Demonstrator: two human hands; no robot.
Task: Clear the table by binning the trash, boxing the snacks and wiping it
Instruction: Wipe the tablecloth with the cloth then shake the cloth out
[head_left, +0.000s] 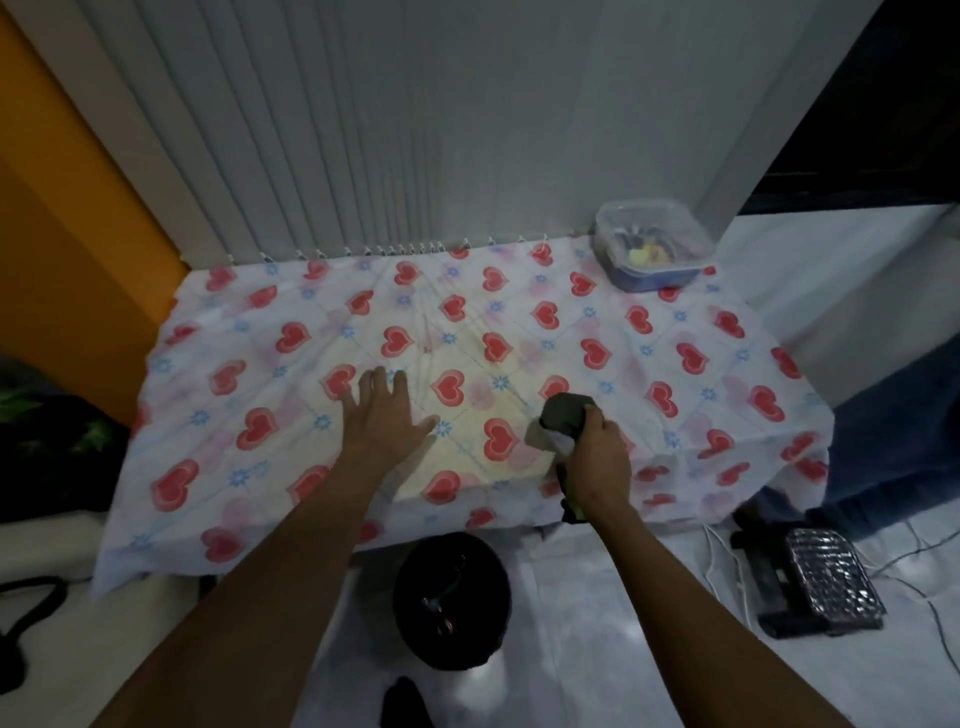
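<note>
The right hand (592, 452) has its fingers curled tight around a bunched dark cloth (566, 413), the wad pushed out ahead of the knuckles and pressed to the heart-print tablecloth (701, 332), a grip that suits scrubbing. The left hand (387, 410) lies flat with fingers spread and holding nothing, probably pinning the loose fabric so it does not drag with the wipe. Beyond them the table top looks bare except for a clear lidded snack box (652, 244) at the far right corner, closed, with something yellow inside. Below the near edge a black bin (452, 603) stands on the floor, within easy reach. Wiping appears to be the step in hand.
</note>
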